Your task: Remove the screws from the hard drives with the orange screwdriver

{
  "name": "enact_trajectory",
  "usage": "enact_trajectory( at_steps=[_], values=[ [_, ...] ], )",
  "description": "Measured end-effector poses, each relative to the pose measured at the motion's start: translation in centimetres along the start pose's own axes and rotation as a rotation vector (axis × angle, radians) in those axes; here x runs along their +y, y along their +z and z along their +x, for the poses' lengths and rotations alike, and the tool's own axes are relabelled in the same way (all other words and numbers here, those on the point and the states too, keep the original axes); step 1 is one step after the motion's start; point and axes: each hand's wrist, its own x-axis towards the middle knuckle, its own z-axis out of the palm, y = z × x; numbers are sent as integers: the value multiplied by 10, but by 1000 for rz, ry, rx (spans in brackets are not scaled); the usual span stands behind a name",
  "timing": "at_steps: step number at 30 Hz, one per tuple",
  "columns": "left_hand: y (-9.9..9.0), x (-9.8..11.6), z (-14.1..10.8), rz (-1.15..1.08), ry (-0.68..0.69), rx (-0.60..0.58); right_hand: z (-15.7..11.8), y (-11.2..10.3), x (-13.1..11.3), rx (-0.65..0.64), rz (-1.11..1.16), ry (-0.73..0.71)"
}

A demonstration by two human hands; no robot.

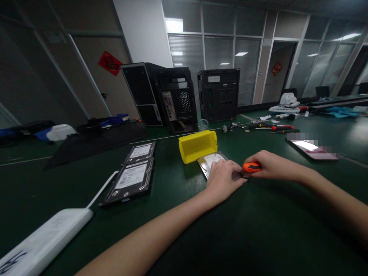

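A silver hard drive with a white label (212, 159) lies on the green table, partly covered by my left hand (224, 176). That hand is closed over the drive's near part, its fingertips at the right edge. My right hand (263, 165) is wrapped round the orange and black handle of a screwdriver (252, 167), held low and pointing left. Its tip meets the drive's right end by my left fingers, where the exact contact is hidden. Just behind the drive, a yellow plastic bin (198, 146) rests on its side.
Two more hard drives (132, 174) lie left of centre, near a white power strip (54, 241). Black computer cases (220, 94) stand at the back. Pliers and other hand tools (276, 127) are at the back right, with a phone (313, 148) nearer. A black mat (94, 143) lies left.
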Motion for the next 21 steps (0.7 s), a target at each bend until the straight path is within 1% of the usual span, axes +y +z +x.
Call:
enact_trajectory(
  at_steps=[7, 14, 21],
  values=[
    [-2, 0, 0, -4, 8, -3, -1, -1, -4, 16, -26, 10],
    [-3, 2, 1, -15, -22, -23, 2, -2, -2, -47, 190, 34],
    [-1, -1, 1, -7, 1, -6, 2, -3, -2, -11, 124, 32]
  ],
)
